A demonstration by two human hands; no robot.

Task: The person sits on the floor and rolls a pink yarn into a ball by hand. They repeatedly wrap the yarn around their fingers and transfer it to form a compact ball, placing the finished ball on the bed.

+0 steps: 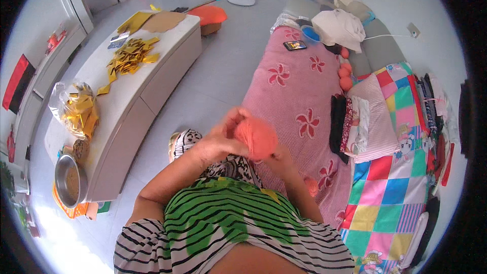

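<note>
My left hand [226, 134] holds a coral-orange ball of yarn [257, 139], its fingers and thumb curved around the left side. At the ball's lower right is my right hand [280, 154], mostly hidden behind it, so its fingers' grip is unclear. Strands of yarn run across the ball's face. Below and to the right, another small piece of coral yarn [311, 185] lies on the pink flowered cover [293, 95], beside my right forearm. More coral yarn balls [345, 76] sit along the cover's far right side.
On the left, a long white cabinet [131, 116] bears gold foil pieces [131, 57], a clear plastic bag [78, 110] of them and a metal pot [70, 180]. A phone [295, 45], folded clothes [352, 125] and a checkered quilt [392, 182] are on the right. A fan base [241, 0] stands ahead.
</note>
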